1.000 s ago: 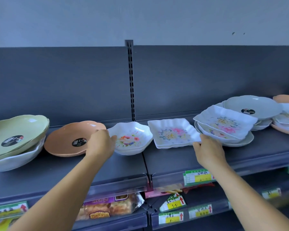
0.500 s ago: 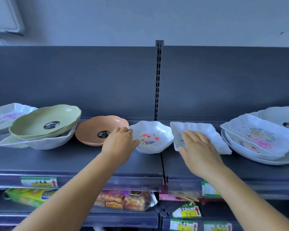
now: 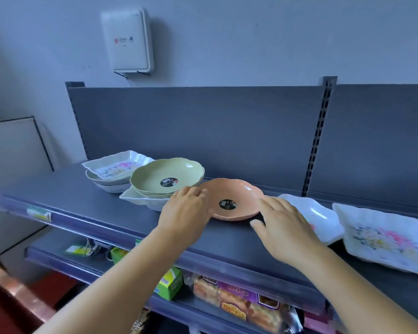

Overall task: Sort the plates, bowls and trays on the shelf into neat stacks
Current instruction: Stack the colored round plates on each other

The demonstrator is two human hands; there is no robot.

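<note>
An orange plate with a black sticker sits mid-shelf. My left hand grips its left rim with curled fingers. With fingers spread, my right hand hovers at the plate's right rim, holding nothing, and partly covers a white floral bowl. To the left, green plates are stacked on a white bowl. Behind them a white floral tray lies on white bowls. At the far right lies a square white floral tray.
The grey shelf has a front rail with a price tag. Below it, snack packs and a green box fill a lower shelf. A white box hangs on the wall above.
The view has swung left. My left hand moved from the white floral bowl to the orange plate's left rim. My right hand left the square tray and came to the plate's right side.
</note>
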